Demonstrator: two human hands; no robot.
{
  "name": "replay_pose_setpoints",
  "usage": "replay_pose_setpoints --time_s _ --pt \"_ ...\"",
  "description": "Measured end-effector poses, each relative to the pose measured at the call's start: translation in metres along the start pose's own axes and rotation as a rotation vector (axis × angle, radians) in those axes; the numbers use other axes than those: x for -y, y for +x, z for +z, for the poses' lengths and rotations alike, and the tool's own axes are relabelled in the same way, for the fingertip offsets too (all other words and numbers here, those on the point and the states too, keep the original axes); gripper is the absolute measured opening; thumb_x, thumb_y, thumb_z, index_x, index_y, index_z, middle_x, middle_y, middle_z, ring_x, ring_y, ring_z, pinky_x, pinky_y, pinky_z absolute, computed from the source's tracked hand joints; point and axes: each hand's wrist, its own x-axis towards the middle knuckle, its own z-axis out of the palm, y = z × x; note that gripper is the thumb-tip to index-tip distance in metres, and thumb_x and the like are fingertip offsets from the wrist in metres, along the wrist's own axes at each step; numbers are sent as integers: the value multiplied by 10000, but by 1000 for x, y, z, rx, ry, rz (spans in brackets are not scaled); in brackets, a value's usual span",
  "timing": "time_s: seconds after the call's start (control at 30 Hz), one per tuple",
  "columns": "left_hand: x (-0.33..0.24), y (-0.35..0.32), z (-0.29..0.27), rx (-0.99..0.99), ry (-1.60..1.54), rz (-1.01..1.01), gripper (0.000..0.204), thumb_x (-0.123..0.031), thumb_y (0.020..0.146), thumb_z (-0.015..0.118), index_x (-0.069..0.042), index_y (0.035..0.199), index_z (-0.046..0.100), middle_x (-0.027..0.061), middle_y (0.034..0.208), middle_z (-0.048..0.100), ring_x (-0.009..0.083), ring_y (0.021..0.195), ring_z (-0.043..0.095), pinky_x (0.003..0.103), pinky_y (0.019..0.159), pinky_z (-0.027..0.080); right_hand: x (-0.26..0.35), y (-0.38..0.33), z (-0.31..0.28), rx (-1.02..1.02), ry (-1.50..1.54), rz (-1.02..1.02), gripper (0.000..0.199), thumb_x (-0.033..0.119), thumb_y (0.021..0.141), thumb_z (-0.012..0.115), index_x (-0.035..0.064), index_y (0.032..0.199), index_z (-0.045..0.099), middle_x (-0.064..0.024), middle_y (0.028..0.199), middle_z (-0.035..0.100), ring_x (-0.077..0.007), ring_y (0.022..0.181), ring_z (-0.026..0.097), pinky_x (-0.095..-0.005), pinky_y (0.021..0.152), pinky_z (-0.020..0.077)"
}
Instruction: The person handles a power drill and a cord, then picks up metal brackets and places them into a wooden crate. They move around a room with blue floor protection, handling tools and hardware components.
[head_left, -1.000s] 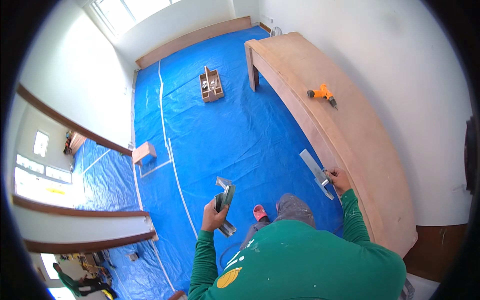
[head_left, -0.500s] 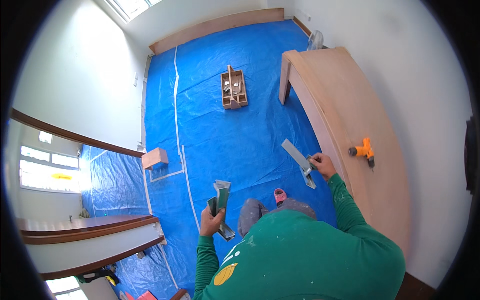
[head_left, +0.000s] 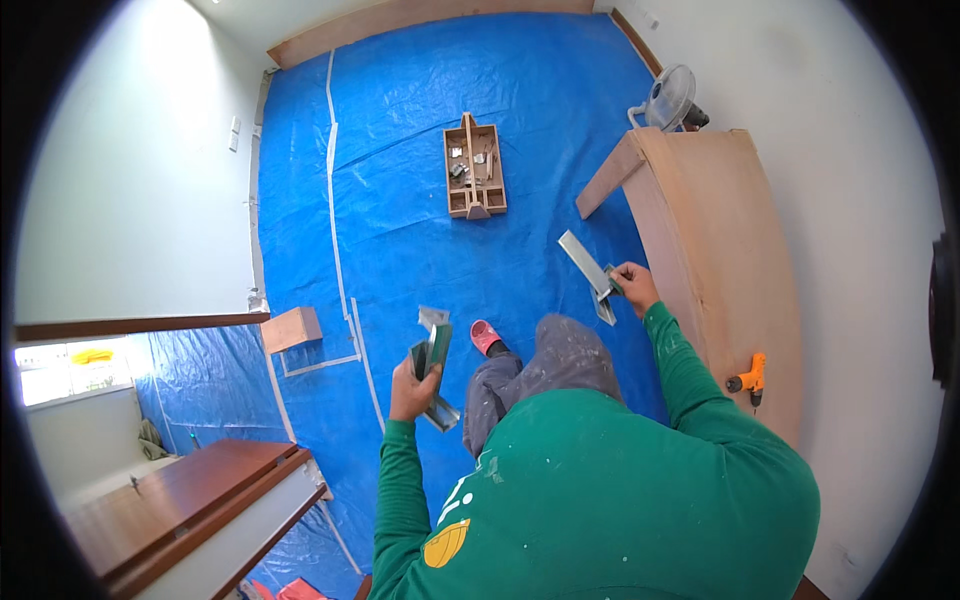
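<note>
My left hand (head_left: 408,390) is closed around a bundle of grey metal channel brackets (head_left: 438,350), which point in different directions. In my right hand (head_left: 636,287), the fingers are closed on the end of another metal bracket (head_left: 584,260). Its long flat arm reaches up and left, and a shorter bent part hangs below. Both hands are in the air above the blue floor sheet (head_left: 400,260), apart from each other. The right one is beside a curved wooden table (head_left: 730,220).
An orange cordless drill (head_left: 752,378) lies on the table. A fan (head_left: 670,97) stands behind it. Ahead on the floor is a wooden tool tray (head_left: 447,180) with small metal pieces. At left are a wooden block (head_left: 291,330) and a brown-topped low wall (head_left: 190,500).
The view has shifted as I walk; a foot in a red shoe now shows farther forward and left. Both hands keep their metal pieces and appear higher in the view.
</note>
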Motion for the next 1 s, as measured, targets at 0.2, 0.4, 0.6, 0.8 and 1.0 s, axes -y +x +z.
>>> replay_pose_setpoints --time_s 0.2,0.4,0.6,0.8,1.0 --pt "1 162 -31 67 13 -28 240 -163 862 705 25 1003 657 127 775 671 197 675 629 372 645 505 15 135 59 -16 -8 80 44 22 926 681 -17 946 680 -80 865 694 -145 777 661 -334 697 577" --pt "66 308 -30 95 75 -46 289 -148 855 720 50 1056 659 163 842 710 266 752 692 397 701 529 -33 360 125 -104 -367 36 90 88 869 737 8 882 698 -107 815 719 -188 786 699 -395 718 551" --pt "109 433 -14 171 157 -259 323 -102 788 718 27 1079 660 217 948 691 399 867 696 425 791 545 -60 582 196 -168 -627 -102 97 98 855 704 9 844 669 -197 844 711 -399 807 685 -457 740 527" --pt "191 551 13 257 162 -208 345 -131 796 724 11 1098 638 227 954 664 434 862 663 437 771 530 -100 755 255 -163 -781 -243 71 12 845 636 -5 870 572 -220 930 632 -466 925 590 -550 788 457" --pt "262 642 44 258 172 -214 311 -54 748 683 10 1049 633 229 1001 658 464 916 643 465 808 530 -142 851 326 6 -948 -332 104 -10 867 554 19 962 585 -193 1082 613 -431 1059 557 -524 878 467"
